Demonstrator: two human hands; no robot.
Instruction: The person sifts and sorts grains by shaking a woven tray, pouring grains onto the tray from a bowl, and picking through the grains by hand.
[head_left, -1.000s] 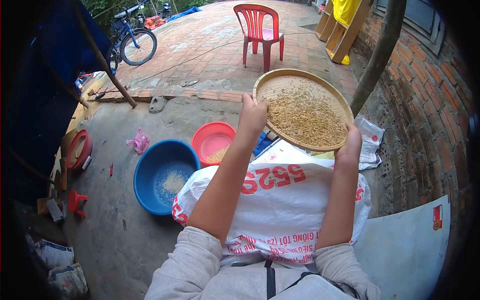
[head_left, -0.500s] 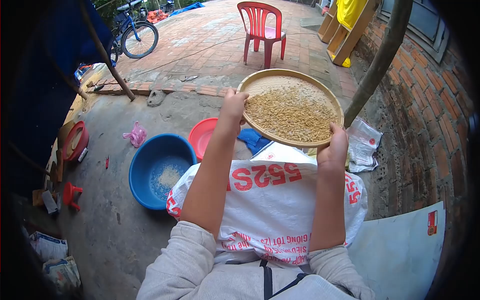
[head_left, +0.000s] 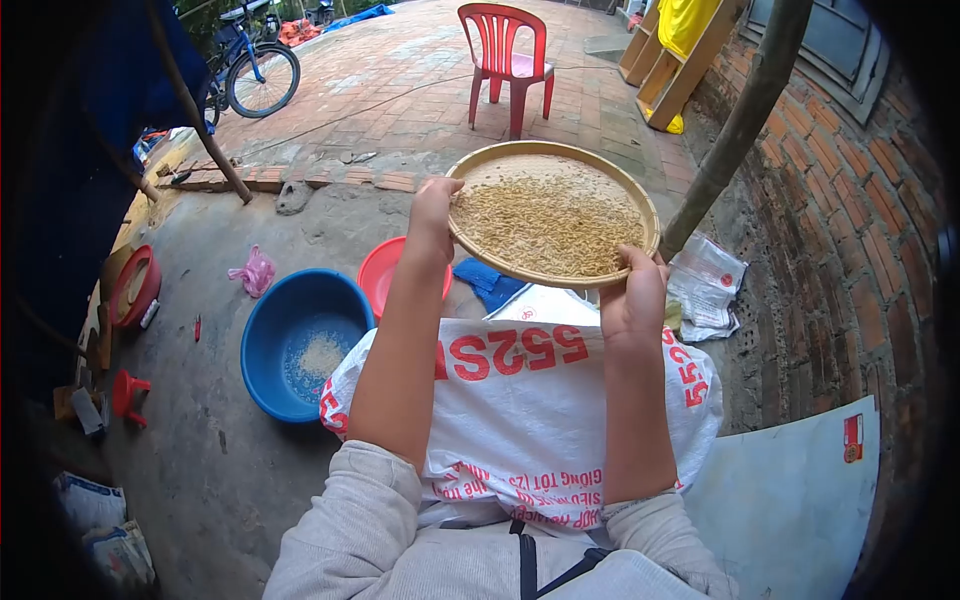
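A round woven winnowing tray (head_left: 478,157) is held out in front of me above my lap. Unhusked rice grains (head_left: 550,225) cover most of it, with paler grains or bare weave toward the far side. My left hand (head_left: 435,215) is closed on the tray's left rim. On the near right rim, my right hand (head_left: 637,295) is closed with the thumb over the edge. Over my lap lies a white sack (head_left: 520,420) with red print. Left of it stands a blue basin (head_left: 262,340) with a little pale grain (head_left: 322,355) inside.
A pink-red basin (head_left: 378,272) and blue cloth (head_left: 492,282) lie beyond the sack. A pink plastic bag (head_left: 254,271) and small red stool (head_left: 128,397) are at left. A wooden pole (head_left: 740,130) and brick wall (head_left: 840,210) stand right. A red chair (head_left: 507,65) is ahead.
The tray and both hands sit slightly further left in view, and the background has shifted left too. The grains lie a little differently, and both hands keep their hold.
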